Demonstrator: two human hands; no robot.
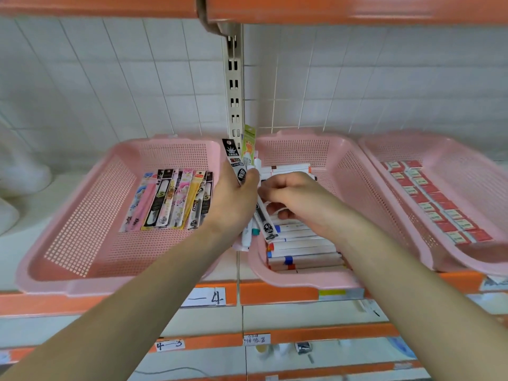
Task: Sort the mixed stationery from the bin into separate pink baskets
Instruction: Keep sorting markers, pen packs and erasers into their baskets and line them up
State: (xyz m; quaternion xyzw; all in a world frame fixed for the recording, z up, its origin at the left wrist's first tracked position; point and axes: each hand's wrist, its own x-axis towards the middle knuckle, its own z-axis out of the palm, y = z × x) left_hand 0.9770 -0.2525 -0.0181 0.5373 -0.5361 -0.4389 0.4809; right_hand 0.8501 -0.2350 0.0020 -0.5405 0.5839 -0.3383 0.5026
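My left hand [233, 199] grips a bundle of mixed stationery [244, 160]: a black pen packet, a green packet and white markers, held upright between two baskets. My right hand [297, 200] has curled fingers that pinch one item of the bundle, just over the middle pink basket [354, 188]. That basket holds several white markers [302, 243] laid in rows. The left pink basket [82, 215] holds several packaged pens [170, 202] side by side. The right pink basket [467, 166] holds rows of small red and white boxes [437, 204].
The baskets stand on an orange-edged shelf [275, 294] with a label reading 4. Another orange shelf [330, 6] hangs overhead. A slotted metal upright [235, 86] runs up the white tiled wall. Lower shelves with small items lie below.
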